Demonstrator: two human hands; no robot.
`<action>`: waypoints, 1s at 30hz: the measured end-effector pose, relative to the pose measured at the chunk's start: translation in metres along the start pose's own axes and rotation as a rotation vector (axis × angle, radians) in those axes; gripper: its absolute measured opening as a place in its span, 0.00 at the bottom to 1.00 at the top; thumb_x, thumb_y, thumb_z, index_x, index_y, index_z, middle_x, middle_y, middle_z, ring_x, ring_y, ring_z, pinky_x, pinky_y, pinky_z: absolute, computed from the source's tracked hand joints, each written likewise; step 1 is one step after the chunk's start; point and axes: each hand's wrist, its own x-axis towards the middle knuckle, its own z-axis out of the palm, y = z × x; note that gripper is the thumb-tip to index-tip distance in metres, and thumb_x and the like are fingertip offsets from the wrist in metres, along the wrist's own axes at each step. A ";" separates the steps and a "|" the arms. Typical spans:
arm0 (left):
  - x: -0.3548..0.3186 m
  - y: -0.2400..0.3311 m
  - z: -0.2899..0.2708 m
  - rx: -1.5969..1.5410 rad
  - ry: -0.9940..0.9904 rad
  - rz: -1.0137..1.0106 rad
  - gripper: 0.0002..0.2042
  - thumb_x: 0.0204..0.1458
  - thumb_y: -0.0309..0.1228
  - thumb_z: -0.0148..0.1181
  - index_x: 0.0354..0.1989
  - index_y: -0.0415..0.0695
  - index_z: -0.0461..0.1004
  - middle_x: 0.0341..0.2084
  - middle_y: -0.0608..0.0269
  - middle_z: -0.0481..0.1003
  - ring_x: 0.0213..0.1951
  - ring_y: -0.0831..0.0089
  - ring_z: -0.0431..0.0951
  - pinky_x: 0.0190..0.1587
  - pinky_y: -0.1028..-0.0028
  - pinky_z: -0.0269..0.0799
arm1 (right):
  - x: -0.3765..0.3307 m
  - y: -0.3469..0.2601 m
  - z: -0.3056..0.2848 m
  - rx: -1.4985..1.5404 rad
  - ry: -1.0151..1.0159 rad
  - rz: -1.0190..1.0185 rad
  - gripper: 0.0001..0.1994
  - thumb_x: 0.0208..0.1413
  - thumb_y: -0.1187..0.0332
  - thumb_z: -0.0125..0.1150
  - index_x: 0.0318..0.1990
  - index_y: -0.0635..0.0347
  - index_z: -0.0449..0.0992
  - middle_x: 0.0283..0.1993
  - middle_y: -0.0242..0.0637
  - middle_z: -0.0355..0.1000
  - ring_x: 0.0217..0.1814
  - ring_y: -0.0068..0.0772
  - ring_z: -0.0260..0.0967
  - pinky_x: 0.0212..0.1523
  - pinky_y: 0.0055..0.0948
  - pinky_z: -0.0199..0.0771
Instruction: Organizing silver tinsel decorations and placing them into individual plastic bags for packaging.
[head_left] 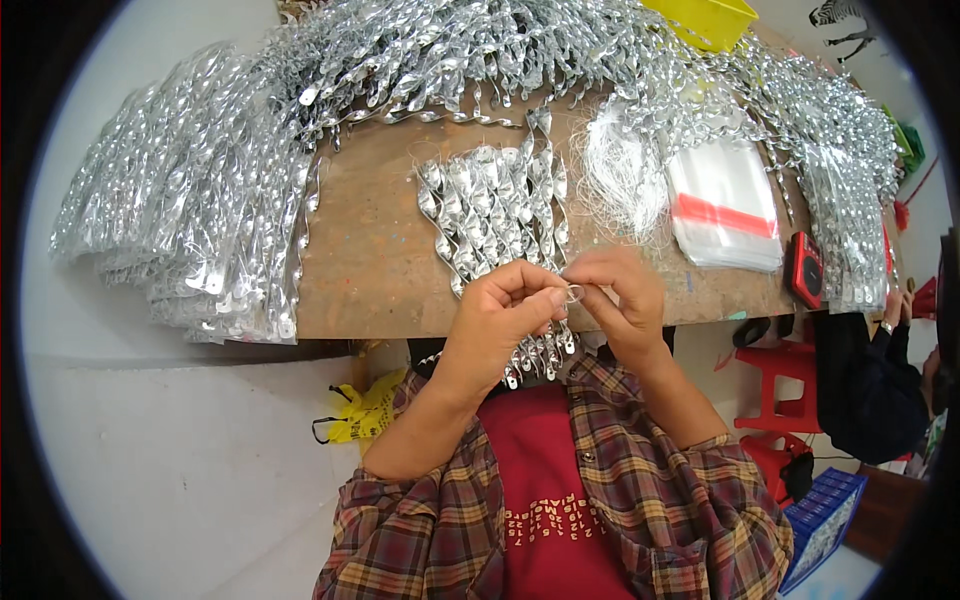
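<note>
Close together at the table's near edge, my left hand (512, 312) and my right hand (626, 300) both pinch a thin, pale string (574, 293), which forms a small loop between the fingertips. Beneath and beyond them lies a bundle of silver twisted strips (490, 200), side by side on the brown table (365, 240). The strips' near ends hang past the table edge under my hands. A tangle of white strings (622, 165) lies beyond my right hand. To its right rests a stack of clear plastic bags (725, 205) with a red band.
Large heaps of silver twisted strips (430, 50) cover the far side, with bagged strips (190, 200) at left and more (845, 200) at right. A red device (805, 268) sits by the right edge. Beyond are red stools (780, 385) and another person (870, 380).
</note>
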 end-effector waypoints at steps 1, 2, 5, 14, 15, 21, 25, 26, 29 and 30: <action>-0.001 0.000 0.001 0.023 0.006 0.016 0.05 0.51 0.27 0.58 0.34 0.38 0.73 0.24 0.67 0.73 0.25 0.85 0.69 0.29 0.85 0.65 | -0.002 -0.001 0.001 -0.017 0.001 -0.015 0.08 0.43 0.77 0.62 0.34 0.57 0.76 0.34 0.33 0.73 0.36 0.33 0.68 0.41 0.30 0.61; -0.001 0.000 0.002 0.022 0.005 0.015 0.05 0.51 0.27 0.58 0.34 0.38 0.73 0.24 0.67 0.73 0.25 0.85 0.69 0.29 0.85 0.65 | -0.003 -0.002 0.002 -0.034 0.002 -0.030 0.08 0.44 0.76 0.63 0.34 0.57 0.76 0.33 0.33 0.73 0.35 0.33 0.68 0.40 0.30 0.61; -0.001 -0.003 0.003 0.073 0.032 0.059 0.05 0.51 0.27 0.57 0.34 0.38 0.73 0.24 0.67 0.73 0.25 0.85 0.68 0.29 0.85 0.64 | -0.003 -0.004 0.001 -0.070 0.037 -0.067 0.08 0.43 0.76 0.63 0.34 0.55 0.76 0.33 0.32 0.73 0.33 0.32 0.68 0.40 0.29 0.60; -0.001 -0.010 0.006 0.190 0.099 0.116 0.05 0.52 0.25 0.56 0.34 0.37 0.73 0.24 0.67 0.74 0.25 0.86 0.68 0.30 0.84 0.64 | 0.002 -0.008 -0.002 -0.356 0.075 -0.298 0.09 0.40 0.75 0.64 0.31 0.53 0.75 0.31 0.27 0.72 0.31 0.26 0.67 0.37 0.31 0.54; -0.002 -0.010 0.008 0.233 0.109 0.143 0.05 0.52 0.25 0.56 0.34 0.37 0.73 0.24 0.68 0.73 0.25 0.86 0.68 0.29 0.85 0.64 | 0.002 -0.009 -0.003 -0.357 0.075 -0.297 0.09 0.40 0.75 0.64 0.31 0.53 0.75 0.31 0.27 0.72 0.31 0.26 0.67 0.37 0.31 0.54; -0.005 -0.012 0.008 0.369 0.119 0.249 0.05 0.52 0.24 0.57 0.35 0.37 0.74 0.22 0.72 0.71 0.24 0.89 0.66 0.27 0.86 0.61 | 0.003 -0.012 -0.005 -0.382 0.053 -0.236 0.09 0.37 0.77 0.62 0.29 0.55 0.73 0.29 0.27 0.71 0.30 0.28 0.66 0.38 0.31 0.55; -0.008 0.001 0.009 0.400 0.111 0.178 0.05 0.51 0.24 0.58 0.35 0.38 0.75 0.18 0.77 0.68 0.22 0.91 0.62 0.24 0.86 0.56 | 0.000 -0.009 -0.012 -0.168 0.127 -0.027 0.07 0.39 0.78 0.59 0.28 0.57 0.73 0.28 0.31 0.70 0.32 0.31 0.66 0.39 0.30 0.59; -0.008 0.002 0.008 0.400 0.110 0.178 0.05 0.51 0.24 0.58 0.35 0.38 0.75 0.18 0.77 0.68 0.22 0.91 0.62 0.24 0.86 0.56 | 0.000 -0.010 -0.013 -0.122 0.126 0.017 0.06 0.39 0.78 0.59 0.28 0.58 0.73 0.28 0.32 0.70 0.33 0.33 0.66 0.39 0.29 0.61; -0.009 0.001 0.006 0.344 0.109 0.139 0.04 0.50 0.24 0.59 0.34 0.38 0.76 0.16 0.79 0.65 0.20 0.91 0.59 0.23 0.86 0.52 | -0.001 -0.007 -0.012 0.055 0.089 0.076 0.06 0.43 0.76 0.59 0.32 0.60 0.74 0.30 0.32 0.71 0.34 0.29 0.66 0.38 0.27 0.63; -0.010 0.001 0.006 0.342 0.124 0.164 0.05 0.51 0.25 0.58 0.34 0.38 0.76 0.15 0.79 0.64 0.19 0.92 0.58 0.22 0.86 0.52 | -0.002 -0.007 -0.010 0.057 0.088 0.074 0.06 0.43 0.76 0.59 0.32 0.60 0.74 0.30 0.32 0.71 0.34 0.29 0.66 0.38 0.27 0.63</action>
